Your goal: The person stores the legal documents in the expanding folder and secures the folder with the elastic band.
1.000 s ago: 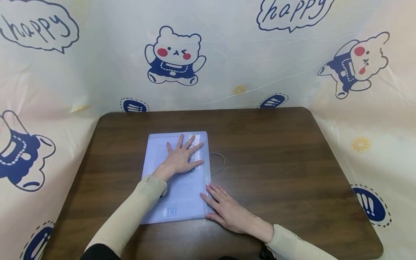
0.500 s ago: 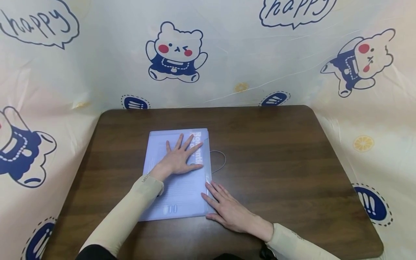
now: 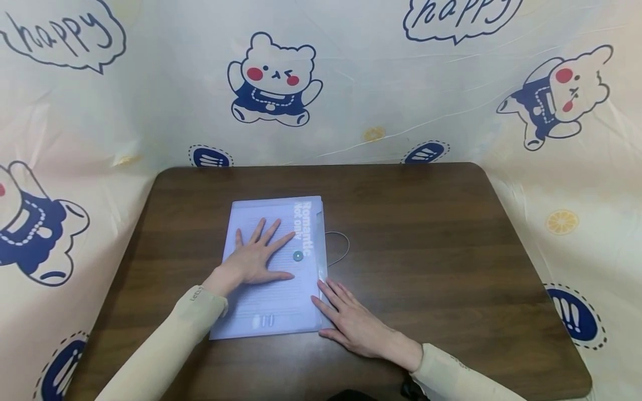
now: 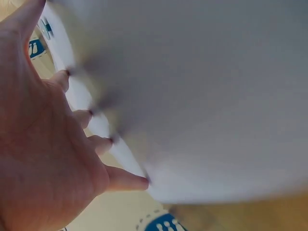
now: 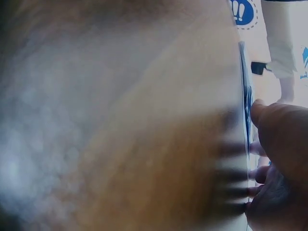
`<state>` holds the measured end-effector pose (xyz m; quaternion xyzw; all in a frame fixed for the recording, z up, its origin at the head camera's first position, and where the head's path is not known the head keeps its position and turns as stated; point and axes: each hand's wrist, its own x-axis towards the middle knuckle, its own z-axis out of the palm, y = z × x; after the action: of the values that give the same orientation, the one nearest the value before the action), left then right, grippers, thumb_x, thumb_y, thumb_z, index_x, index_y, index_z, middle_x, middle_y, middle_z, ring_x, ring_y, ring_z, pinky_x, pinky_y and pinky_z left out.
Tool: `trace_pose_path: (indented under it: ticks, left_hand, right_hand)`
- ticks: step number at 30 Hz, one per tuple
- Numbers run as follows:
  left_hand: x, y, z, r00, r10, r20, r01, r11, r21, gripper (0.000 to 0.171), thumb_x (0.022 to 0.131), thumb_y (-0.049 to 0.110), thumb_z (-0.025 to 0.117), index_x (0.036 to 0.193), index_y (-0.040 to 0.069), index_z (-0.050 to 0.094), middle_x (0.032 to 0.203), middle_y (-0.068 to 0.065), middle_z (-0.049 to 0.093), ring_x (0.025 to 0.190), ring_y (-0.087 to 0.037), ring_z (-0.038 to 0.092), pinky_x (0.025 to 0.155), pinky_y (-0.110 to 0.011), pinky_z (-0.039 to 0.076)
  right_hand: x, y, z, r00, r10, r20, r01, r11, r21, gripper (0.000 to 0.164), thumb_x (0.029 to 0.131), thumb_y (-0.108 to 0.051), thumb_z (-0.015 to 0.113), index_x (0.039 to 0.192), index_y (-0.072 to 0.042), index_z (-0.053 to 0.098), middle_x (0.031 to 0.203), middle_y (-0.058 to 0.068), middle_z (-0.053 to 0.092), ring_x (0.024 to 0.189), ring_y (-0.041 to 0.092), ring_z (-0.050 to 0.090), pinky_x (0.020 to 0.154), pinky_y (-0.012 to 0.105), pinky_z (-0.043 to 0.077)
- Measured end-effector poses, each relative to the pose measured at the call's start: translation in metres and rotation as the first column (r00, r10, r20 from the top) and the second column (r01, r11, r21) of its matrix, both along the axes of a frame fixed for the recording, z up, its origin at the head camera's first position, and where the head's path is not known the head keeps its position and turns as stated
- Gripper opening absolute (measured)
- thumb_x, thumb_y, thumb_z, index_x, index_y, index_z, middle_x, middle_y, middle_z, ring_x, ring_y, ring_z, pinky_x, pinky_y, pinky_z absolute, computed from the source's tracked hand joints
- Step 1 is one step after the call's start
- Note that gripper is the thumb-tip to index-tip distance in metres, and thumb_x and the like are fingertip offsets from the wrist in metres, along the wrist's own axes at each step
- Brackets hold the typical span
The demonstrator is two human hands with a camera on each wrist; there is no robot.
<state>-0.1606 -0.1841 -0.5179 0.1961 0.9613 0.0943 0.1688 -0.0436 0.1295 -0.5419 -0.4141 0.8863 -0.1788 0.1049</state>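
Note:
A pale blue document folder (image 3: 271,303) with white lettering lies on the brown table, its long side running away from me. A small green round button (image 3: 298,256) sits on its cover, and a thin cord loop (image 3: 346,248) sticks out past its right edge. My left hand (image 3: 253,259) rests on the cover with its fingers spread; in the left wrist view its fingertips (image 4: 144,183) touch the folder's surface. My right hand (image 3: 353,323) lies at the folder's lower right edge, fingers extended. In the right wrist view the layered folder edge (image 5: 246,96) shows beside the thumb.
The brown wooden table (image 3: 426,250) has rounded corners and reaches around the folder on all sides. A pale curtain (image 3: 351,72) printed with cartoon bears hangs behind it and along both sides.
My left hand has slid left and toward me over the folder, uncovering the green button and more of the lettering. My right hand stays at the lower right edge.

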Motion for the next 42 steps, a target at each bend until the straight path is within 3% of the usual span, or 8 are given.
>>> trace_pose_path:
  ticks: [10, 23, 26, 29, 33, 35, 40, 42]
  left_hand:
    - [0.027, -0.038, -0.004, 0.999, 0.008, -0.032, -0.005, 0.998, 0.069, 0.104, 0.088, 0.081, 0.07, 0.174, 0.035, 0.033, 0.187, -0.013, 0.012, 0.172, -0.049, 0.004, 0.128, -0.086, 0.0]
    - [0.032, -0.059, -0.008, 0.999, 0.027, -0.042, -0.026, 0.999, 0.023, 0.107, 0.086, 0.088, 0.064, 0.174, 0.039, 0.03, 0.188, -0.007, 0.011, 0.173, -0.046, 0.004, 0.133, -0.079, 0.002]
    - [0.031, -0.058, -0.009, 0.999, 0.021, -0.043, -0.019, 0.999, 0.033, 0.107, 0.086, 0.087, 0.065, 0.175, 0.038, 0.029, 0.188, -0.008, 0.011, 0.173, -0.046, 0.003, 0.133, -0.079, 0.002]
    - [0.03, -0.058, -0.009, 0.999, 0.018, -0.043, -0.017, 0.999, 0.033, 0.108, 0.086, 0.087, 0.066, 0.175, 0.038, 0.029, 0.188, -0.008, 0.01, 0.173, -0.045, 0.002, 0.133, -0.079, 0.001]
    - [0.03, -0.058, -0.011, 0.999, 0.018, -0.04, -0.016, 0.999, 0.032, 0.109, 0.086, 0.086, 0.066, 0.175, 0.038, 0.028, 0.188, -0.007, 0.009, 0.173, -0.045, 0.001, 0.133, -0.078, 0.0]
    - [0.029, -0.058, -0.012, 0.999, 0.015, -0.039, -0.014, 0.999, 0.034, 0.109, 0.086, 0.087, 0.065, 0.175, 0.038, 0.027, 0.188, -0.006, 0.009, 0.173, -0.045, 0.001, 0.133, -0.078, 0.0]
    - [0.029, -0.058, -0.011, 0.999, 0.011, -0.033, -0.01, 0.999, 0.037, 0.109, 0.086, 0.088, 0.065, 0.175, 0.039, 0.026, 0.188, -0.006, 0.008, 0.173, -0.045, 0.001, 0.133, -0.079, 0.0]
    - [0.029, -0.06, -0.01, 0.999, 0.012, -0.031, -0.011, 0.999, 0.032, 0.109, 0.086, 0.087, 0.065, 0.175, 0.039, 0.026, 0.188, -0.006, 0.007, 0.173, -0.045, 0.0, 0.133, -0.079, -0.001]
  right_hand:
    - [-0.001, 0.0, -0.001, 1.0, 0.008, -0.004, -0.008, 1.0, -0.007, 0.07, 0.113, -0.046, 0.058, 0.17, -0.011, 0.041, 0.183, 0.019, 0.023, 0.171, 0.042, 0.021, 0.135, 0.06, 0.031]
    - [-0.007, 0.003, 0.0, 0.999, 0.04, -0.035, -0.041, 0.999, -0.028, 0.068, 0.111, -0.043, 0.062, 0.168, -0.009, 0.045, 0.18, 0.021, 0.031, 0.168, 0.042, 0.03, 0.133, 0.06, 0.035]
    - [-0.022, 0.012, 0.006, 0.996, 0.021, -0.089, -0.029, 0.996, -0.088, 0.064, 0.108, -0.034, 0.069, 0.162, -0.004, 0.053, 0.174, 0.024, 0.042, 0.161, 0.043, 0.042, 0.129, 0.061, 0.04]
    - [-0.047, 0.026, 0.01, 0.99, -0.055, -0.132, 0.034, 0.987, -0.156, 0.061, 0.103, -0.025, 0.076, 0.155, 0.002, 0.059, 0.166, 0.027, 0.05, 0.155, 0.045, 0.049, 0.126, 0.062, 0.042]
    - [-0.085, 0.048, 0.006, 0.973, -0.199, -0.116, 0.175, 0.966, -0.192, 0.056, 0.104, -0.021, 0.074, 0.152, 0.004, 0.06, 0.165, 0.031, 0.051, 0.155, 0.051, 0.046, 0.126, 0.067, 0.04]
    - [-0.102, 0.061, -0.008, 0.965, -0.241, -0.106, 0.218, 0.957, -0.194, 0.052, 0.11, -0.025, 0.066, 0.156, -0.001, 0.059, 0.168, 0.03, 0.047, 0.159, 0.049, 0.041, 0.13, 0.064, 0.037]
    - [-0.121, 0.068, -0.013, 0.964, -0.26, -0.045, 0.253, 0.958, -0.132, 0.048, 0.113, -0.025, 0.06, 0.159, -0.011, 0.059, 0.173, 0.03, 0.04, 0.164, 0.05, 0.032, 0.132, 0.066, 0.032]
    - [-0.12, 0.06, -0.002, 0.964, -0.265, -0.027, 0.261, 0.961, -0.095, 0.049, 0.11, -0.018, 0.065, 0.158, -0.01, 0.06, 0.173, 0.031, 0.039, 0.163, 0.053, 0.032, 0.13, 0.071, 0.032]
